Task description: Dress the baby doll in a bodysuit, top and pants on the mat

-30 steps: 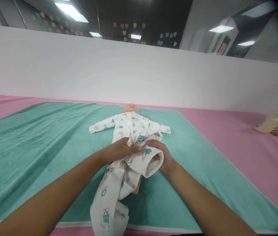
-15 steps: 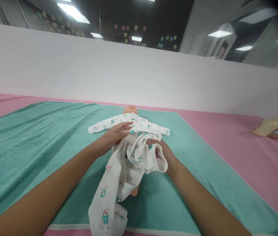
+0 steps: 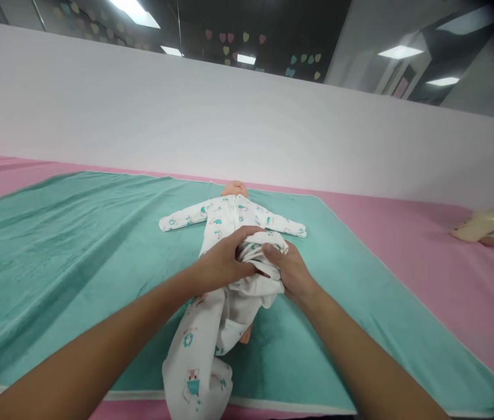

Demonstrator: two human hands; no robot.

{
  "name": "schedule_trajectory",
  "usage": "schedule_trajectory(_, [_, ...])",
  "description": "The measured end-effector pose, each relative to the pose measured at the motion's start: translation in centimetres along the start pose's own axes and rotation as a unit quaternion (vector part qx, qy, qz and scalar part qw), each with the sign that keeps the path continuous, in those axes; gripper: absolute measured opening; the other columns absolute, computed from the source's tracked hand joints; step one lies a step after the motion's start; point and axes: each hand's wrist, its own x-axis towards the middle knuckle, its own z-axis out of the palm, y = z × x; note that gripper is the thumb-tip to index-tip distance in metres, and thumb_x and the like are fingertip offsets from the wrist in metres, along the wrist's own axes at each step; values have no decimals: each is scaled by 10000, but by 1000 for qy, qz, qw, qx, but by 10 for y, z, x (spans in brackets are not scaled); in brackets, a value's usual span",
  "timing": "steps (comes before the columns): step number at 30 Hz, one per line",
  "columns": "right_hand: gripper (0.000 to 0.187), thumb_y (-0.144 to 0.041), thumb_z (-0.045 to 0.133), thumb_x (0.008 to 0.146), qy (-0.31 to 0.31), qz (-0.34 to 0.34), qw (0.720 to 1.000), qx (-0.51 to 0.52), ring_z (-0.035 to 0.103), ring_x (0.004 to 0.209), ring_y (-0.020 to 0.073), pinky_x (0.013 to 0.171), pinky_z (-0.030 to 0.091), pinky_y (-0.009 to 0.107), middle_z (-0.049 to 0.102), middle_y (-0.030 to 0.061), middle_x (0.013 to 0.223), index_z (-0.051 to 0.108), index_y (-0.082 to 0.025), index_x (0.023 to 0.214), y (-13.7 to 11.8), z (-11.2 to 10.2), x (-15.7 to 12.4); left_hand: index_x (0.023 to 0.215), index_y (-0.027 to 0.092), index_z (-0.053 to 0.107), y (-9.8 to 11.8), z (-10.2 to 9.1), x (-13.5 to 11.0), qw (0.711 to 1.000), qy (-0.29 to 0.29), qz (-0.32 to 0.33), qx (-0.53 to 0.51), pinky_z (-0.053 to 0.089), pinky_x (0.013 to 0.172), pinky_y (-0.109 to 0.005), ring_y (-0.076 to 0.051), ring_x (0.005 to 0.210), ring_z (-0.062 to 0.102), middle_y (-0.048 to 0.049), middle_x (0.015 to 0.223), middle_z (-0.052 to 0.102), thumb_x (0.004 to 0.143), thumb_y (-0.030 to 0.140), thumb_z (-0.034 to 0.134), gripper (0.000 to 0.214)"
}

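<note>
The left hand and right hand grip a bunched fold of white printed sleepsuit, hiding the middle of the baby doll wearing it. The doll lies centred on a teal towel, with wide room either side; the loose suit leg crosses the near edge, cut off by the frame.

Left forearm, right forearm bare, slim, tapering to wrists; left hand, right hand bare, unadorned.

The lone head-worn camera looks forward and down from above and behind the left hand and right hand, fairly close to both.
</note>
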Motion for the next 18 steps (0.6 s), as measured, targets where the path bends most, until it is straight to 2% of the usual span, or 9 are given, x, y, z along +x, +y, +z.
schedule_trajectory(3, [477,-583,603,705,-62,36,997,34,606,748,196,654,473,299,657,59,786,646,-151,903,1,-11,1,942,227,545,-5,-1,1,1000,-3,-9,0,398,591,-242,-146,727,516,36,788,546,679,189,546,265])
schedule_trajectory(6, [646,-715,423,734,-89,104,984,111,609,864,241,759,475,354,670,81,820,643,-145,944,0,-17,2,755,186,508,-3,4,-3,998,18,0,-61,363,569,-229,-123,665,472,43,700,485,662,155,507,98])
schedule_trajectory(8, [606,-672,438,761,-92,142,975,143,605,904,247,816,458,372,674,82,853,632,-140,978,-3,-14,-1,760,184,485,1,8,-8,990,37,-3,-137,375,587,-232,-124,678,479,38,717,487,661,141,482,108])
schedule_trajectory(11, [474,-544,556,759,-94,187,965,155,613,841,222,809,454,359,671,64,838,624,-135,989,-8,6,-14,782,192,454,11,9,-22,977,72,-26,-199,386,572,-230,-122,658,478,36,715,489,669,178,520,131])
schedule_trajectory(13, [438,-520,591,747,-125,180,964,148,603,752,186,744,456,323,658,50,794,635,-135,951,-12,27,-29,774,200,440,22,2,-35,980,109,-42,-161,374,536,-221,-114,613,463,40,691,489,671,229,555,157])
schedule_trajectory(15, [390,-492,617,742,-175,151,962,143,579,694,146,681,440,277,640,34,774,642,-146,918,-17,49,-47,773,208,445,40,-9,-53,988,131,-62,-52,353,501,-213,-110,574,450,43,667,498,678,266,558,158])
schedule_trajectory(18, [307,-410,692,692,-223,141,953,147,549,647,109,625,413,238,609,6,745,645,-159,862,-24,76,-73,762,216,453,75,-25,-85,973,103,-115,169,312,461,-207,-110,523,426,49,605,497,699,258,512,96])
